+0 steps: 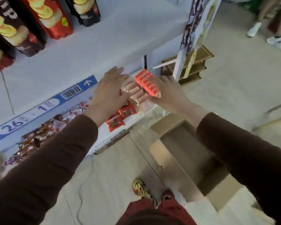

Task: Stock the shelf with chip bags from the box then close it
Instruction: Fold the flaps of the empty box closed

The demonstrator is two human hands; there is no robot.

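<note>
Open box (185, 153) on the floor, just below the shelf (104, 51).
Right hand (167, 91) pinching a red packet (148, 82) at the shelf edge; left hand (110, 88) spread flat beside it.

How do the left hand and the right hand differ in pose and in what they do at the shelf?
The left hand lies flat with straight fingers on the clear sausage packs; the right hand curls its fingers round a red packet. The left hand carries nothing, the right hand lifts its packet above the packs. Both reach from brown sleeves to the same end of the shelf.
</note>
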